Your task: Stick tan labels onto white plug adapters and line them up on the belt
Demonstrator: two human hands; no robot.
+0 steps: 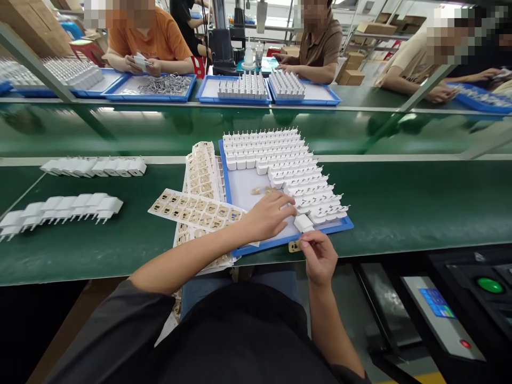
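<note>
My right hand (321, 257) pinches a small tan sticker (295, 246) with dark marks, just past the near edge of the blue tray (262, 246). Over the tray floor, my left hand (272, 214) has its fingers stretched out and apart, close to the white plug adapters (304, 188). Nothing shows in its grasp. One white adapter (304, 223) lies at the near end of the rows, between both hands. Rows of adapters fill the tray's far and right parts, many with pins up. A sticker sheet (196, 209) lies partly beneath my left forearm.
More sticker sheets (202, 168) are stacked left of the tray. Two rows of white adapters (72, 207) lie on the green bench at left. Across the bench, other people sit behind blue trays (156, 96). A machine with a green button (490, 285) stands at lower right.
</note>
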